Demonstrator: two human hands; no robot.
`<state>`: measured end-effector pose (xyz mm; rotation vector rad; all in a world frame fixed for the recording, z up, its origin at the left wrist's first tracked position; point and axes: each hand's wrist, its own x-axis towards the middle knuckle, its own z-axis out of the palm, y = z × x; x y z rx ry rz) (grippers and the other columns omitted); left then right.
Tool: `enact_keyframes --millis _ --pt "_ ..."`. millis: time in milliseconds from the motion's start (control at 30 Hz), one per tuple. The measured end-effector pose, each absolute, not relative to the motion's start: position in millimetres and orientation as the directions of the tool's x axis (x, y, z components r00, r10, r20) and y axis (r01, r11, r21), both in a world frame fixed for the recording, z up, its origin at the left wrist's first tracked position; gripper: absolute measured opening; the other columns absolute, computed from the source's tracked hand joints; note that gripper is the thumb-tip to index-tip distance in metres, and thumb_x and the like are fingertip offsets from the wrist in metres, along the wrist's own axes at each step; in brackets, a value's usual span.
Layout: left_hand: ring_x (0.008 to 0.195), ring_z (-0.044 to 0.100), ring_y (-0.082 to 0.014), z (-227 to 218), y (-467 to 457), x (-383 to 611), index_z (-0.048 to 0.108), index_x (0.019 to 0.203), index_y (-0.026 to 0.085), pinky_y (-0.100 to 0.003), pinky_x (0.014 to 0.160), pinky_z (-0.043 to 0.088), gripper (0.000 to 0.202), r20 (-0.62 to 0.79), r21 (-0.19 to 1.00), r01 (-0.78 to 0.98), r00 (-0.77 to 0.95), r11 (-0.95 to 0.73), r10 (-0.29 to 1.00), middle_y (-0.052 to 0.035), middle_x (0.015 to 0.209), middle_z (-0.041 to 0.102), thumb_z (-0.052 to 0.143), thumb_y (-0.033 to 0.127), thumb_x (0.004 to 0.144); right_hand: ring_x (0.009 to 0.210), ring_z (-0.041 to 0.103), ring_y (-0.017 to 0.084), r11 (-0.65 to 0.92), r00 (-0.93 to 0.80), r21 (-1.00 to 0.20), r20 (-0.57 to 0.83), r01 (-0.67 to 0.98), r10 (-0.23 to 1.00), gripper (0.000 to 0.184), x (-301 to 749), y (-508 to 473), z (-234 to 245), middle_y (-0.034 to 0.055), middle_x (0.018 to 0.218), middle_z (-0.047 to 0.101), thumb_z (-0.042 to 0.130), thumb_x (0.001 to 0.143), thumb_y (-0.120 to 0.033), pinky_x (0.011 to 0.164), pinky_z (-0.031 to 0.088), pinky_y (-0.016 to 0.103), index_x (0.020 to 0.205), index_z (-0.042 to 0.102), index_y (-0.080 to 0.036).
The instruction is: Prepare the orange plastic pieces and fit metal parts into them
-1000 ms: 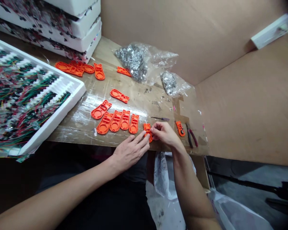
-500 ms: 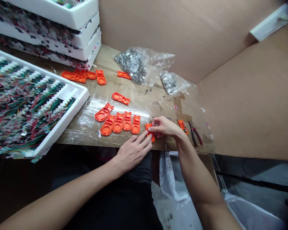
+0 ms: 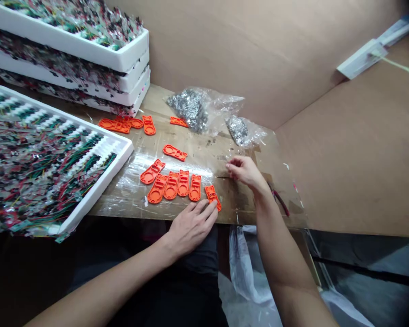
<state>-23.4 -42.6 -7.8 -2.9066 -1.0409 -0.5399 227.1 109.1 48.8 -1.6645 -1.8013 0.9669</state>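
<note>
1. Two bare hands are in view. The left hand (image 3: 192,227) lies flat and open, holding nothing, its fingertips (image 3: 211,207) resting against a notched orange piece (image 3: 212,197) near the table's front edge.
2. The right hand (image 3: 246,172) hangs half curled and empty above the film-covered table (image 3: 204,213).
3. Beside the left hand, a row of moulded orange pieces (image 3: 171,185) sits close together, I'd judge to keep them within reach.
4. Farther out, I see a white foam tray (image 3: 102,175) packed with coloured wires, and clear bags (image 3: 191,109) of glinting metal bits.
</note>
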Motion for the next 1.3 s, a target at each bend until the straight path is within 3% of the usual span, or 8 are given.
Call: enact_keyframes --millis 100,300,400,533,633,767,1100,1300 --pt "0.138 0.052 -0.0229 -9 -41 -25 0.055 0.152 0.014 -0.037 0.100 0.050 0.045 0.362 0.135 0.591 0.718 -0.795 0.595 -0.0079 0.162 0.052 0.048 0.020 0.108 0.060 0.062 0.018 0.089 -0.042 -0.651 0.088 0.754 0.995 0.021 227 151 38 0.0023 0.066 0.068 0.068 0.085 -0.039 0.059 0.047 0.028 0.087 0.071 -0.018" --pt "0.123 0.059 -0.0249 -13 -44 -49 0.066 0.138 0.014 -0.040 0.100 0.049 0.036 0.508 0.218 0.669 0.544 -0.710 0.668 -0.0104 0.143 0.067 0.056 0.026 0.106 0.078 0.067 0.022 0.213 -0.139 -0.471 0.188 0.856 0.972 0.018 196 207 20 0.0072 0.081 0.074 0.062 0.085 -0.024 0.081 0.049 0.033 0.091 0.077 -0.016" --pt "0.126 0.057 -0.0312 -13 -45 -64 0.064 0.143 0.012 -0.046 0.101 0.047 0.050 0.440 0.214 0.801 0.432 -0.559 0.787 -0.0135 0.148 0.064 0.060 0.043 0.105 0.085 0.067 0.024 0.208 -0.132 -0.413 0.206 0.887 0.970 0.019 186 218 18 0.0093 0.089 0.077 0.062 0.086 -0.021 0.086 0.049 0.034 0.098 0.076 -0.017" --pt "0.128 0.056 -0.0321 -12 -44 -71 0.060 0.150 0.013 -0.047 0.097 0.046 0.064 0.359 0.134 0.817 0.488 -0.561 0.796 -0.0126 0.155 0.060 0.057 0.057 0.105 0.095 0.068 0.028 0.224 -0.171 -0.333 0.181 0.916 0.969 0.013 181 221 23 0.0140 0.098 0.078 0.061 0.086 -0.018 0.092 0.049 0.037 0.091 0.073 -0.018" --pt "0.137 0.053 -0.0301 -12 -46 -67 0.061 0.148 0.015 -0.044 0.099 0.045 0.061 0.353 0.108 0.794 0.532 -0.598 0.770 -0.0110 0.154 0.061 0.054 0.058 0.106 0.088 0.068 0.026 0.223 -0.171 -0.507 0.147 0.833 0.974 0.005 180 204 35 0.0120 0.090 0.075 0.062 0.087 -0.021 0.082 0.053 0.036 0.085 0.066 -0.020" --pt "0.151 0.043 -0.0275 -14 -50 -61 0.062 0.147 0.015 -0.041 0.109 0.040 0.053 0.353 0.091 0.744 0.598 -0.662 0.720 -0.0103 0.159 0.057 0.052 0.051 0.109 0.070 0.066 0.019 0.119 -0.255 -0.892 0.004 0.436 0.967 0.021 178 146 53 0.0039 0.080 0.071 0.074 0.086 -0.038 0.065 0.053 0.030 0.088 0.062 -0.021" --pt "0.149 0.048 -0.0253 -21 -52 -61 0.060 0.149 0.021 -0.040 0.104 0.043 0.042 0.419 0.087 0.711 0.610 -0.698 0.673 -0.0085 0.153 0.061 0.054 0.034 0.109 0.079 0.070 0.020 -0.064 -0.280 -0.946 -0.158 0.318 0.947 0.029 166 26 47 0.0042 0.090 0.074 0.084 0.084 -0.044 0.079 0.059 0.035 0.101 0.076 -0.022" --pt "0.148 0.048 -0.0263 -20 -51 -58 0.069 0.129 0.018 -0.041 0.103 0.044 0.033 0.427 0.145 0.716 0.578 -0.683 0.696 -0.0090 0.147 0.064 0.058 0.040 0.107 0.075 0.070 0.021 -0.058 -0.250 -0.934 -0.154 0.353 0.956 0.026 158 14 44 0.0030 0.084 0.072 0.078 0.091 -0.048 0.073 0.058 0.035 0.098 0.070 -0.024"
